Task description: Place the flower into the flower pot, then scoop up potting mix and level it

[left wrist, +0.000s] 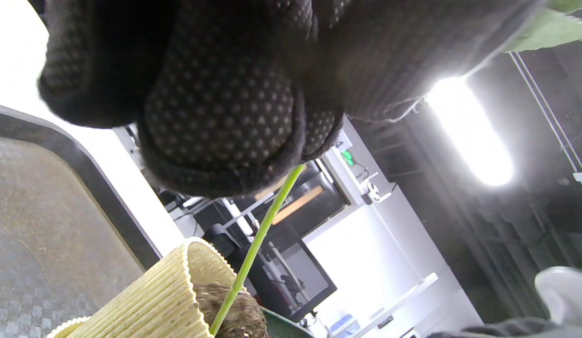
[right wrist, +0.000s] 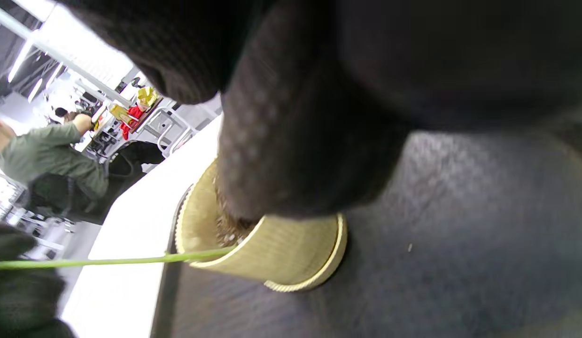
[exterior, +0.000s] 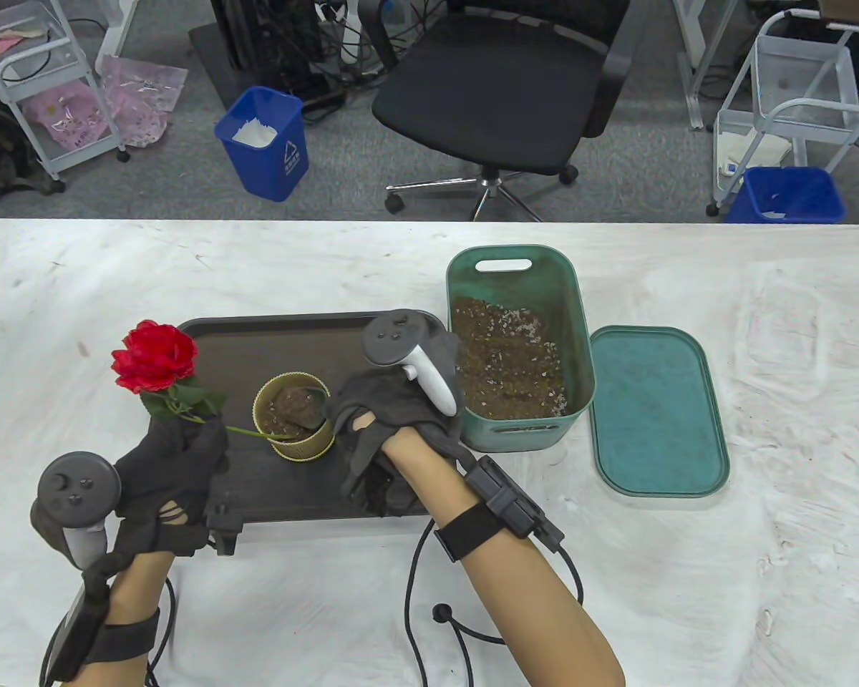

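A red rose (exterior: 154, 356) leans to the left, its green stem (exterior: 247, 431) running down into the ribbed yellow flower pot (exterior: 308, 445). My left hand (exterior: 186, 438) pinches the stem just under the leaves; in the left wrist view the fingers (left wrist: 215, 117) close around the stem (left wrist: 258, 239) above the pot (left wrist: 154, 295). My right hand (exterior: 345, 421) is curled at the pot's right rim, holding a dark scoop (exterior: 299, 404) whose blade lies in the pot with potting mix on it. The right wrist view has a gloved finger (right wrist: 295, 155) over the pot (right wrist: 281, 253) and stem (right wrist: 107, 261).
The pot stands on a dark tray (exterior: 279, 336). Right of the tray is a green bin (exterior: 581, 322) holding potting mix (exterior: 508, 358), with its lid (exterior: 655, 411) lying flat beside it. Cables trail along the table's near edge. A chair and blue bins stand beyond the table.
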